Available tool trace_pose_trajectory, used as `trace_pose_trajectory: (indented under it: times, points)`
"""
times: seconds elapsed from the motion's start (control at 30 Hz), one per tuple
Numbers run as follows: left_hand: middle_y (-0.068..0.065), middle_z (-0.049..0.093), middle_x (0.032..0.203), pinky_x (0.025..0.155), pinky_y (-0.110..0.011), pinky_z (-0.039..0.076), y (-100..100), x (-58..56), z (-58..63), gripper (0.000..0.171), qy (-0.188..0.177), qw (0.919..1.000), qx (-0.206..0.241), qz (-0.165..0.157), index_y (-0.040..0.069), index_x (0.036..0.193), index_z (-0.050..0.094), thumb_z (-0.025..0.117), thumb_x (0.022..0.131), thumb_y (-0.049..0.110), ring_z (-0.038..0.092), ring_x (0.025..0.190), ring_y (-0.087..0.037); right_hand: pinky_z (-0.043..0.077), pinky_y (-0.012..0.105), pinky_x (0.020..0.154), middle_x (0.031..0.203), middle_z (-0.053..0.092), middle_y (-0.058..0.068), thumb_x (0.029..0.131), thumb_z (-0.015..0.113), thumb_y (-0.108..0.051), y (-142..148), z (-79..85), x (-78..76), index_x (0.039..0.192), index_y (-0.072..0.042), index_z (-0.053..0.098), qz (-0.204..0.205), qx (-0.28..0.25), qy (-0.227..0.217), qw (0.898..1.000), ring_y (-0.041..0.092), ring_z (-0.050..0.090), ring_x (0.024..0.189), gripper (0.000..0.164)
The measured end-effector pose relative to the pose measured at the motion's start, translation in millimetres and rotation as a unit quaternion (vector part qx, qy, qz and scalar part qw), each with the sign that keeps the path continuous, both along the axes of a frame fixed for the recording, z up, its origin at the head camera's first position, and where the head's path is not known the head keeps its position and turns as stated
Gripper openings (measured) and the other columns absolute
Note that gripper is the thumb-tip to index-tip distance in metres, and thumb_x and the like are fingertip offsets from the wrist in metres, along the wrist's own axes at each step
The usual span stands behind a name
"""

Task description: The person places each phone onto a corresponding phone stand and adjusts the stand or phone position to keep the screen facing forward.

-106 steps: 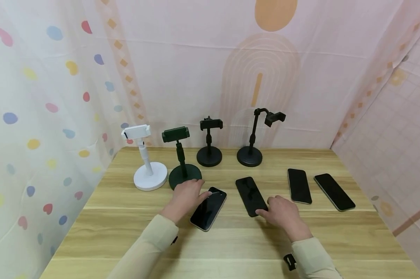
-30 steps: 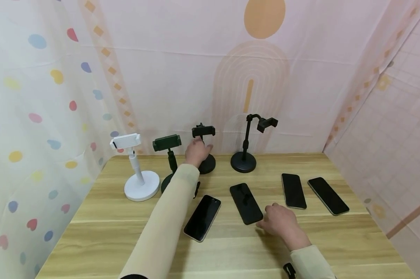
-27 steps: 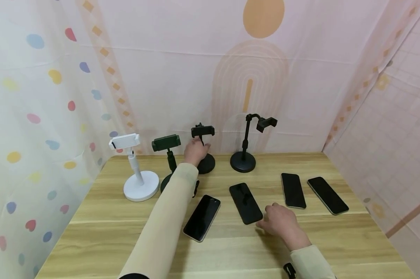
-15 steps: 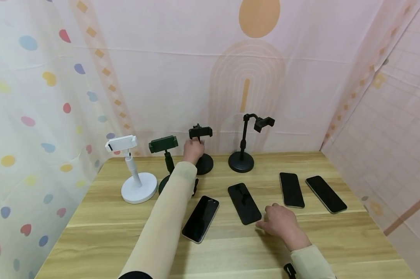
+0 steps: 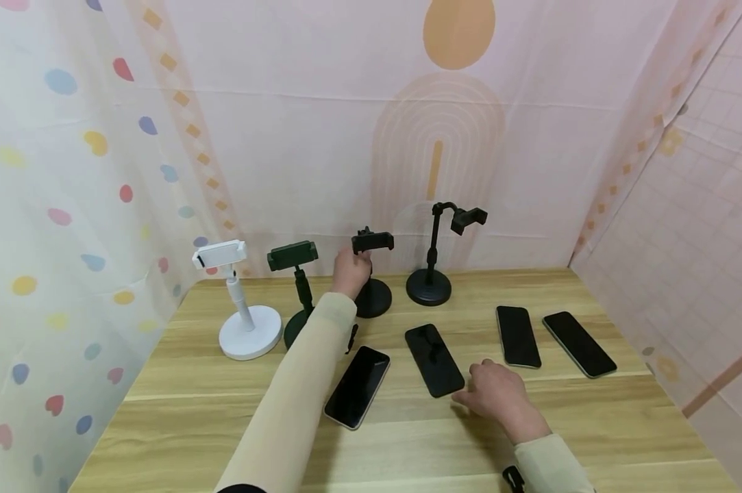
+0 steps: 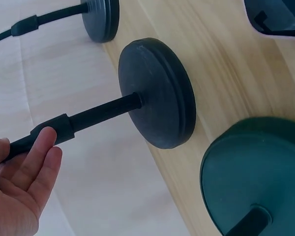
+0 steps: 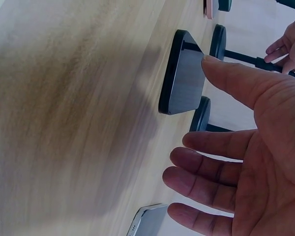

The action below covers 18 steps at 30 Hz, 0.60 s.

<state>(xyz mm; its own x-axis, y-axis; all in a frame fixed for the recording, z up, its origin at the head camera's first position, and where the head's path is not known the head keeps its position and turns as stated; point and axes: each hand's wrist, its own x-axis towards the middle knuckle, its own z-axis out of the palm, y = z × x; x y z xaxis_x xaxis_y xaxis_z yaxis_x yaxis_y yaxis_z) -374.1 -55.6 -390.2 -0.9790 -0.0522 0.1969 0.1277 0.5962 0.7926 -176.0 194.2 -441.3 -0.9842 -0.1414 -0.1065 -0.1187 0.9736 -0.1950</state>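
Black phone stand (image 5: 373, 299): I see it upright near the table's (image 5: 173, 411) back edge, between the green stand (image 5: 292, 256) and the bent-neck stand (image 5: 429, 291). Through my left wrist feed, the left hand (image 6: 17, 196) has thumb and fingers curled round its pole (image 6: 105, 111); I can't tell whether the base (image 6: 157, 93) is lifted. The right hand (image 5: 497, 394) holds nothing, fingers loosely parted, just beside a dark phone (image 5: 434, 359); another phone (image 5: 518, 336) lies farther right.

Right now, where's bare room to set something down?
The wooden table is bare nearside, left of the cream left sleeve and between it and the cream right sleeve. Crowded: around the left hand gripping a round-based black stand.
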Motion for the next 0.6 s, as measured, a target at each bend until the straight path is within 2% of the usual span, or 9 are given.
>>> trace_pose_trajectory:
  times: [0.1, 0.2, 0.33, 0.47, 0.6]
  points:
    - [-0.019, 0.067, 0.109, 0.088, -0.043, 0.049, 3.4, 5.3, 1.1, 0.035, 0.000, 1.0000, -0.003, -0.009, -0.002, 0.122, 0.066, 0.045, 0.105, 0.019, 0.059, 0.092, -0.030, 0.051, 0.045, 0.067, 0.087, 0.061, 0.012, 0.080, 0.079, -0.043, -1.3, 0.5, 0.5, 0.097, 0.001, 0.068, 0.002, -0.005, 0.004, 1.000, 0.026, 0.060, 0.074, 0.049]
    - [-0.020, 0.067, 0.106, 0.085, -0.043, 0.049, 7.9, 11.0, 0.9, 0.035, -0.010, 0.9997, 0.012, -0.016, -0.003, 0.121, 0.067, 0.046, 0.105, 0.020, 0.058, 0.090, -0.031, 0.052, 0.046, 0.067, 0.088, 0.061, 0.012, 0.080, 0.079, -0.043, -1.7, 0.3, 0.5, 0.098, 0.001, 0.068, 0.002, -0.008, 0.003, 1.000, 0.026, 0.060, 0.073, 0.049]
    - [-0.020, 0.068, 0.110, 0.087, -0.043, 0.050, 13.8, 18.2, -0.5, 0.034, -0.005, 0.9996, 0.007, -0.025, -0.001, 0.122, 0.067, 0.048, 0.105, 0.020, 0.061, 0.095, -0.030, 0.052, 0.047, 0.067, 0.090, 0.062, 0.014, 0.080, 0.079, -0.043, -2.4, 0.5, 0.3, 0.099, 0.002, 0.068, 0.004, -0.007, 0.005, 1.000, 0.027, 0.061, 0.075, 0.050]
    - [-0.019, 0.067, 0.116, 0.089, -0.042, 0.049, 18.9, 24.2, -1.7, 0.032, 0.011, 0.9990, -0.004, -0.042, 0.001, 0.123, 0.067, 0.048, 0.105, 0.019, 0.062, 0.100, -0.030, 0.053, 0.048, 0.070, 0.095, 0.064, 0.017, 0.080, 0.079, -0.044, -3.6, 0.7, 0.4, 0.101, 0.002, 0.068, 0.007, -0.005, 0.010, 1.000, 0.031, 0.063, 0.080, 0.052]
    - [-0.018, 0.068, 0.111, 0.084, -0.041, 0.050, 23.9, 28.7, -0.9, 0.031, 0.028, 0.9974, -0.030, -0.060, 0.001, 0.118, 0.069, 0.048, 0.105, 0.020, 0.061, 0.095, -0.030, 0.053, 0.049, 0.071, 0.097, 0.065, 0.019, 0.081, 0.079, -0.044, -5.1, 0.4, 0.2, 0.102, 0.003, 0.069, 0.009, -0.004, 0.012, 1.000, 0.032, 0.063, 0.082, 0.053]
